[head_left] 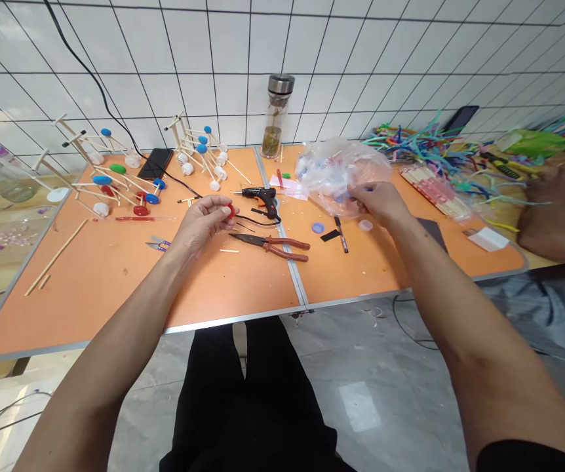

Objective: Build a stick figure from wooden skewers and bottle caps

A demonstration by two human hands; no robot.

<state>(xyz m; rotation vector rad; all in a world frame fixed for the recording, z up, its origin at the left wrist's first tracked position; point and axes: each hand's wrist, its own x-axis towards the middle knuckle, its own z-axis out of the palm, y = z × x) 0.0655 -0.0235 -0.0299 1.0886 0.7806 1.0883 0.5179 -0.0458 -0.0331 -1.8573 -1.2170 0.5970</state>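
Observation:
Between the thumb and fingers of my left hand [206, 221] is a small red bottle cap [231, 210], held above the orange table [223, 295]. My right hand [379, 202] is at the near right edge of a crumpled clear plastic bag [341, 169] with pale and bluish things inside. Its fingers are closed on the bag; whether they also pinch something blue there I cannot make out. A black glue gun [260, 198] lies between my hands, its cord running toward the left hand. Pliers with brown handles [275, 244] lie nearer to me, and small blue-handled snips [158, 244] are left of my left wrist.
Stick frames with cap wheels [204, 147] stand at the back left, by a phone [156, 163]. A glass tea bottle [276, 121] stands against the tiled wall. Pipe cleaners [410, 147] pile up at the right, near another person's foot [558, 203]. A marker [342, 235] lies below the bag.

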